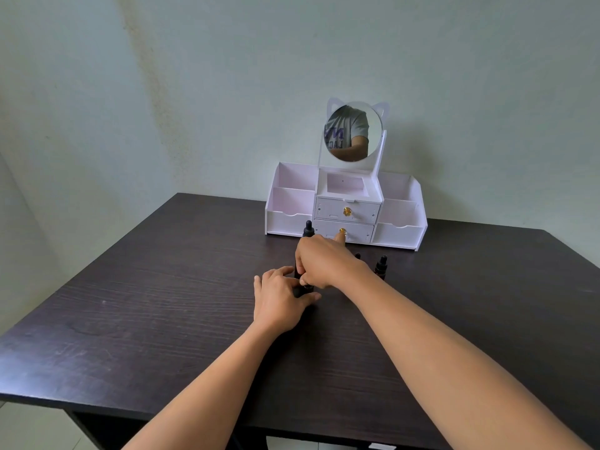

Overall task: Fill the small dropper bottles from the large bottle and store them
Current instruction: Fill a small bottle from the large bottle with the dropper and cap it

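While both forearms reach across the table (162, 287), the left hand (281, 303) curls its fingers and thumb round the lower part of a dark bottle (304, 289), which stands on the tabletop near the middle. The right hand (324, 263) covers the upper end of the same bottle from above. Its thumb and lower fingers are bent tight and pinch that end, hiding it, so it cannot be told whether a cap is fitted. The right index finger (339, 238) sticks out straight toward the lower drawer (357, 231) of the organizer (402, 232); contact with the drawer cannot be told. A rear dropper bottle (308, 229) stands upright just behind the right hand, close to the organizer's front. A side dropper bottle (381, 266) stands upright just to the right of the right wrist. The black tip of a hidden bottle (357, 255) shows above that wrist. The organizer sits at the far edge of the table and carries a round mirror (354, 131).
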